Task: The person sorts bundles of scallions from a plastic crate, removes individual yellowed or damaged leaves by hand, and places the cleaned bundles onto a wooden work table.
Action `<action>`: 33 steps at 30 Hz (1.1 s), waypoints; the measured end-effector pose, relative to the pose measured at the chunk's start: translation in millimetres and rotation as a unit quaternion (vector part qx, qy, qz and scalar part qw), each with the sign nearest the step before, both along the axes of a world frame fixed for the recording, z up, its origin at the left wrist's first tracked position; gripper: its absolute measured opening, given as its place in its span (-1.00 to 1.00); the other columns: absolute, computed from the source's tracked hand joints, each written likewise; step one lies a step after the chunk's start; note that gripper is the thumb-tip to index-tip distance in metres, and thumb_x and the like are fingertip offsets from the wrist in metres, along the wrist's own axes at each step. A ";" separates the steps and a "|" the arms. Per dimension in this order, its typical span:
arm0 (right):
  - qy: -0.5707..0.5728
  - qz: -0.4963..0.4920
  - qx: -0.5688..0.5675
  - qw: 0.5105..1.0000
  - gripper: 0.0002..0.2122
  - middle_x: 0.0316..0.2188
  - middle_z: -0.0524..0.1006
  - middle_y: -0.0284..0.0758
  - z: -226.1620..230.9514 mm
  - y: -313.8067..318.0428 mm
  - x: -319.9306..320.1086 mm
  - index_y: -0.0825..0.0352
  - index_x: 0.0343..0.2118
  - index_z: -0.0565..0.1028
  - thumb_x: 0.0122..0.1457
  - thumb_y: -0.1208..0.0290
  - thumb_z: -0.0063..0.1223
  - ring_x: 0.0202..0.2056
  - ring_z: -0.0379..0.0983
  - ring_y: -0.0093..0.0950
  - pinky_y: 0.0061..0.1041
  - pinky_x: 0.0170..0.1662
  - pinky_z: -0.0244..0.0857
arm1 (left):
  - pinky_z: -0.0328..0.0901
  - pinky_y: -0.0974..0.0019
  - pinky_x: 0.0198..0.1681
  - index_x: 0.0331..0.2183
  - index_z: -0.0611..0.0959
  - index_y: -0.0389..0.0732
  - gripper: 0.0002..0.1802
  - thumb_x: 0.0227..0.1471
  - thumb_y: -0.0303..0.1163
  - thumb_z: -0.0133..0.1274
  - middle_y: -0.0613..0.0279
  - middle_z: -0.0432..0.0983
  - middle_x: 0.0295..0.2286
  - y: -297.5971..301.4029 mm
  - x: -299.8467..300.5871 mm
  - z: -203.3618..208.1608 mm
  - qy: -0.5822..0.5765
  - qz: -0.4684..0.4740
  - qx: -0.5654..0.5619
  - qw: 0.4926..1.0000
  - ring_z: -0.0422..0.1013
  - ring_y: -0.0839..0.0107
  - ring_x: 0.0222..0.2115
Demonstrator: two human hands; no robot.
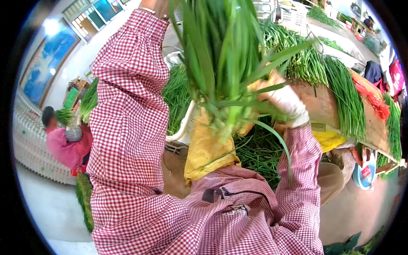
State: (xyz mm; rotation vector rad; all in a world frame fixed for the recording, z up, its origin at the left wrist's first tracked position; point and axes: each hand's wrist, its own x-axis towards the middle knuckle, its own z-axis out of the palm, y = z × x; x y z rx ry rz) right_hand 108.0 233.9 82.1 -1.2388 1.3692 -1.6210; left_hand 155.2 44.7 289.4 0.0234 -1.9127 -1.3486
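Observation:
A large bunch of garlic chives [225,55] hangs in front of me, its pale ends low over a yellow cloth [208,148] on my lap. My left hand [160,7] is at the top edge, beside the bunch's upper leaves. Its fingers are out of sight, but the bunch is held up from there. My right hand [282,100], in a white glove with yellowish fingers, is at the right side of the bunch's lower part, among stray leaves. Motion smears those fingers, so their grip is unclear. Loose green leaves [259,157] lie in a dark heap below.
Chive bundles [346,102] drape over a wooden board [316,100] at right, near a red net bag [372,97]. A white basket [184,123] stands behind the bunch. A blue-and-white bucket [364,172] is at far right. A co-worker in pink [68,144] sits at left with greens.

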 end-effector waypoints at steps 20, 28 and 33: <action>0.462 0.035 0.503 0.729 -0.65 -0.26 0.39 -0.17 -262.4 71.3 46.4 0.32 -0.14 0.36 0.01 0.27 -0.09 -0.23 0.34 -0.35 -0.46 -0.22 0.24 | 0.29 0.40 -0.65 -0.50 0.49 -0.26 -0.75 -0.13 -0.25 -0.07 0.23 0.40 -0.68 -64.4 42.5 56.3 0.108 0.087 0.030 0.990 0.35 0.38 -0.71; -0.010 -0.156 -0.146 0.977 -0.60 -0.03 0.26 -0.25 -41.5 88.4 -40.6 0.35 0.01 0.17 0.16 0.23 -0.31 -0.01 0.19 -0.46 -0.40 0.02 0.09 | 0.27 0.40 -0.63 -0.53 0.50 -0.20 -0.74 -0.11 -0.18 -0.07 0.24 0.41 -0.67 -15.3 66.5 41.4 0.046 0.050 0.061 0.996 0.34 0.42 -0.72; -0.071 -0.106 -0.355 0.926 -0.35 -0.06 0.26 -0.14 46.1 12.1 -88.9 0.31 0.01 0.16 0.02 -0.18 -0.34 -0.06 0.20 -0.32 -0.38 -0.05 0.13 | 0.32 0.35 -0.23 -0.28 0.46 -0.22 -0.72 0.01 -0.25 -0.15 0.16 0.45 -0.40 52.2 63.8 -21.1 0.260 -0.172 -0.115 0.943 0.38 0.38 -0.30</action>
